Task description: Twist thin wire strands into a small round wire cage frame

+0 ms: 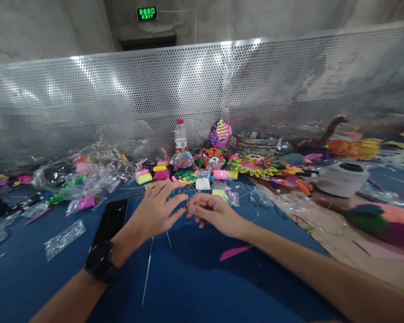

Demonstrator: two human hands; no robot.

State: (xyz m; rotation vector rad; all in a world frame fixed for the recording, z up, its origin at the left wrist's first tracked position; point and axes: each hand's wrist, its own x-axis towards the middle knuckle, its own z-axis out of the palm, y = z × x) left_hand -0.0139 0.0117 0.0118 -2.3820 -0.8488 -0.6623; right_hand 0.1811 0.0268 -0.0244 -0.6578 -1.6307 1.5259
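Observation:
My left hand, a black watch on its wrist, hovers over the blue table with fingers stretched out and apart toward the right hand. My right hand has its fingers curled together in a pinch on a thin metal wire that meets both hands and trails down toward me. The fingertips of both hands nearly touch. A black phone lies just left of my left hand. A pink strip lies under my right forearm.
Coloured clay blocks, a water bottle and bright craft figures crowd the table's far side. Clear plastic bags lie at left. A white roll stands at right. A perforated metal screen closes the back.

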